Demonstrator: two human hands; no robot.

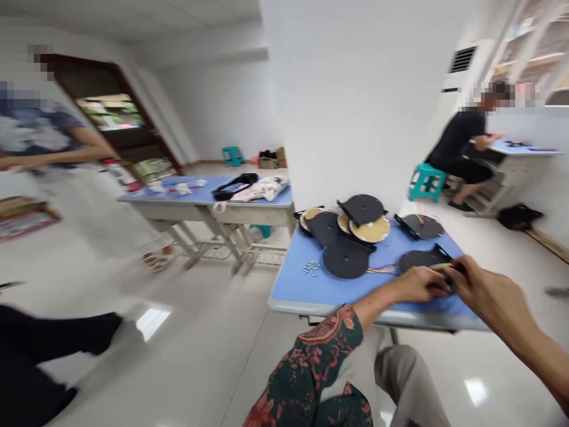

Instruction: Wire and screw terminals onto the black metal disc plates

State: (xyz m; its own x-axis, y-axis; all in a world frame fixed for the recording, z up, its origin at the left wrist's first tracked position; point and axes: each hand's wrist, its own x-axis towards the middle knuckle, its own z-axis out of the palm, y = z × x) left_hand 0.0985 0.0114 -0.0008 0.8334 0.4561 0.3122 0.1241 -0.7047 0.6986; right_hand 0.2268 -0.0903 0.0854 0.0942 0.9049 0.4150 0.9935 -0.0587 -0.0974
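At the right front of the blue table (pixel 293 290), my left hand (pixel 424 283) and my right hand (pixel 473 283) meet over a black round plate (pixel 415 260) with a raised straight flange. My left fingers are curled closed at its near edge. The right thumb and fingers are pinched together near the flange, where a few coloured wires run; blur hides what they hold. More wires (pixel 383 269) lead left toward another black round plate (pixel 347 258). Small metal screws or nuts (pixel 312 268) lie in a loose group on the left.
Black plates and yellowish discs (pixel 371 230) are piled at the table's back, beside another flanged plate (pixel 420 226). A standing person (pixel 48 136) is at left. Another person (pixel 462 139) sits on a green stool (pixel 427 181) at right. Other desks (pixel 178 191) stand behind.
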